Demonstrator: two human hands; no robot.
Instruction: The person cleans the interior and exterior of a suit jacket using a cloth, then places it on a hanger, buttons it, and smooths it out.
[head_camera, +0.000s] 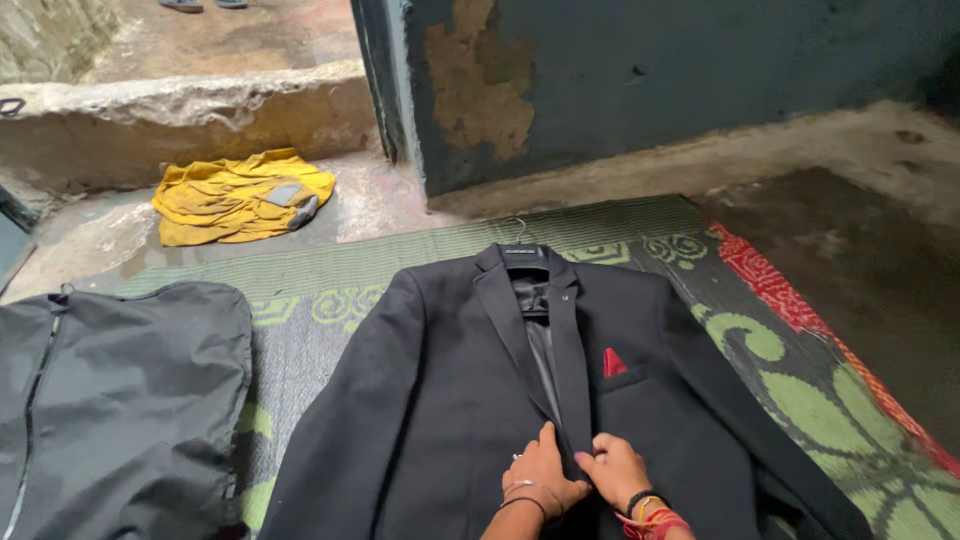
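Black suit jacket (440, 400) of smooth woven cloth lies flat and face up on the green patterned woven mat (620, 235), its collar pointing to 12 o'clock and a red pocket square (613, 362) showing at its chest pocket. Your left hand (540, 472) and right hand (615, 468) sit side by side at the front closure near 6 o'clock, fingers curled down and pinching the jacket's two front edges where they meet. Bangles circle both your wrists. At 9 o'clock of the jacket, a dark grey zippered garment bag (120, 400) lies flat, partly on the mat. At 11 o'clock, well apart, a crumpled yellow cloth (235, 195) rests on the bare concrete floor (850, 240).
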